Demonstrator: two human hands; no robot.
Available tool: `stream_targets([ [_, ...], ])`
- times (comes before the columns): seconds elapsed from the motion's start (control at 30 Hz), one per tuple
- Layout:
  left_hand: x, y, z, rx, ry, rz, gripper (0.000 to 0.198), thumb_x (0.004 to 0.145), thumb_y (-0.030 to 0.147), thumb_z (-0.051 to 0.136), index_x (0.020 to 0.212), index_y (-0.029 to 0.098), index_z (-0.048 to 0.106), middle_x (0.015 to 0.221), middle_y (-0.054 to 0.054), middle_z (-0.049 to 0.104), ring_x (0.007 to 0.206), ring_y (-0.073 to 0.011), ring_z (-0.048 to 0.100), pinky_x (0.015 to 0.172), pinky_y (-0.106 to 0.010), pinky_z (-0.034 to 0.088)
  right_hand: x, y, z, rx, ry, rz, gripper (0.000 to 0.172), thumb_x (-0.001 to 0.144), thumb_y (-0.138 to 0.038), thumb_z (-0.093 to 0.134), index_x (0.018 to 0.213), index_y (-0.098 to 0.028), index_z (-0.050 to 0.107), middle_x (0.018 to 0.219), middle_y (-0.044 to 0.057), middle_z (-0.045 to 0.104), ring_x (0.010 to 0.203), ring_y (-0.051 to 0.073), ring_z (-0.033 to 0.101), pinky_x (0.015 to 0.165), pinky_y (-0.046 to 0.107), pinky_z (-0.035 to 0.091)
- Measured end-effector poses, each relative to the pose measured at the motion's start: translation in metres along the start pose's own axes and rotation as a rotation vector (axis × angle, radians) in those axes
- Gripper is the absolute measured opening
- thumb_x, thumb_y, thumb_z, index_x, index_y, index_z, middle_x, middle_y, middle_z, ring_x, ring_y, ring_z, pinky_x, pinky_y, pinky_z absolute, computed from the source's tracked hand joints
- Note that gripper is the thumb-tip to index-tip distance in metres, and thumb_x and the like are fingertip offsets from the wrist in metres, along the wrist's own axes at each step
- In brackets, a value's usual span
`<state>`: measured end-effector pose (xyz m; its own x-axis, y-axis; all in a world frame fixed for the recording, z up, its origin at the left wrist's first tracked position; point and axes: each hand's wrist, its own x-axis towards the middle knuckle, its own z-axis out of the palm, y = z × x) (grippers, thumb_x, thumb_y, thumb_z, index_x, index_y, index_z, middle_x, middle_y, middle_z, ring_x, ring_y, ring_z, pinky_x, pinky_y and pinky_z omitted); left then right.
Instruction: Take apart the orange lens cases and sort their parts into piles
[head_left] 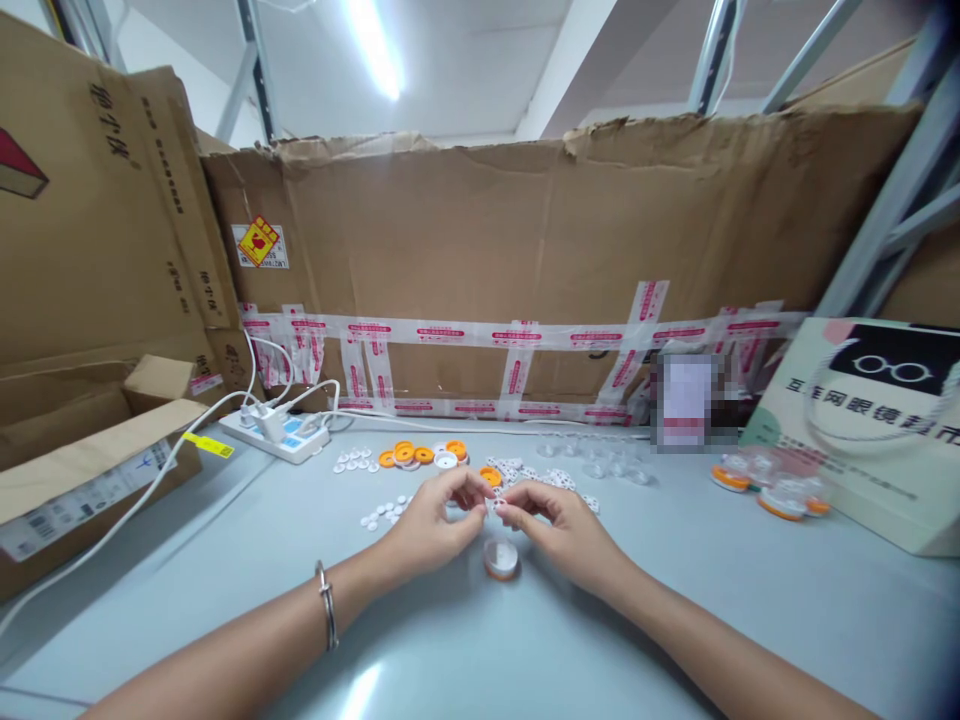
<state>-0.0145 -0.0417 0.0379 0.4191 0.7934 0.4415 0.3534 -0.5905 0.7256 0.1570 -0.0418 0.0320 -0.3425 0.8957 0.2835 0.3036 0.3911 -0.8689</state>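
My left hand (pixel 448 512) and my right hand (pixel 556 518) meet over the middle of the table. Between their fingertips they pinch a small white plastic piece (pixel 495 506), partly hidden by the fingers. Just below it stands a round white cup-like part with an orange base (pixel 501 558). Orange and white round caps (pixel 424 455) lie behind my left hand, with small white discs (pixel 384 512) beside it. Behind my right hand is a pile of small white perforated pieces (pixel 551 478).
Clear plastic domes (pixel 600 460) stand in rows at the back. Orange-based assembled pieces (pixel 780 492) lie at right by a paper bag (pixel 862 450). A power strip (pixel 281 432) with white cables sits back left, near an open carton (pixel 90 470). A large cardboard sheet (pixel 465 240) walls the back.
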Motion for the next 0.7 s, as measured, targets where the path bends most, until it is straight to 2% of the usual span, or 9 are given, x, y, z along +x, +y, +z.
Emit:
stream_targets([
  [0.07,-0.001,0.0,-0.001,0.02,0.014,-0.003,0.011,0.081,0.017,0.047,0.085,0.016,0.056,0.08,-0.003,0.061,0.075,-0.0138,0.057,0.069,-0.028,0.046,0.003,0.004,-0.004,0.03,0.026,0.026,0.017,0.075,-0.033,0.055,0.072,-0.018,0.063,0.066,0.001,0.062,0.066,0.015,0.056,0.064,0.026,0.043],
  [0.17,-0.001,-0.002,-0.002,0.07,0.066,0.005,0.012,0.083,0.022,0.048,0.09,0.018,0.057,0.089,-0.004,0.062,0.084,-0.0154,0.057,0.075,-0.03,0.045,0.011,0.01,-0.02,0.049,0.17,0.051,0.021,0.073,-0.037,0.055,0.069,-0.018,0.061,0.062,0.0,0.059,0.062,0.015,0.053,0.061,0.026,0.043],
  [0.27,0.0,-0.005,-0.002,0.087,0.073,0.019,0.012,0.084,0.022,0.047,0.09,0.018,0.057,0.089,-0.004,0.061,0.083,-0.0148,0.057,0.073,-0.03,0.046,0.018,0.017,-0.039,0.042,0.286,0.116,0.025,0.066,-0.042,0.059,0.065,-0.017,0.059,0.058,0.0,0.057,0.058,0.015,0.052,0.059,0.027,0.042],
  [0.37,-0.001,-0.006,-0.004,0.124,0.048,0.038,0.011,0.084,0.019,0.046,0.087,0.017,0.057,0.085,-0.004,0.061,0.08,-0.0146,0.057,0.071,-0.029,0.046,0.021,0.022,-0.056,0.012,0.315,0.162,0.027,0.063,-0.045,0.061,0.063,-0.018,0.059,0.056,0.0,0.056,0.056,0.014,0.051,0.058,0.028,0.042],
  [0.53,-0.006,-0.005,-0.007,0.242,-0.157,0.211,0.011,0.08,0.013,0.05,0.087,0.017,0.058,0.088,-0.004,0.06,0.083,-0.015,0.055,0.077,-0.03,0.045,0.017,0.027,-0.077,-0.134,0.161,0.235,0.023,0.061,-0.04,0.064,0.062,-0.017,0.062,0.059,0.002,0.06,0.058,0.016,0.053,0.058,0.028,0.039],
  [0.7,-0.008,-0.006,-0.006,0.306,-0.097,0.21,0.011,0.083,0.018,0.047,0.088,0.018,0.057,0.088,-0.005,0.059,0.084,-0.0159,0.054,0.078,-0.031,0.044,0.012,0.04,-0.09,-0.204,-0.031,0.354,0.018,0.06,-0.033,0.064,0.058,-0.015,0.063,0.055,0.002,0.061,0.054,0.015,0.053,0.054,0.026,0.037],
])
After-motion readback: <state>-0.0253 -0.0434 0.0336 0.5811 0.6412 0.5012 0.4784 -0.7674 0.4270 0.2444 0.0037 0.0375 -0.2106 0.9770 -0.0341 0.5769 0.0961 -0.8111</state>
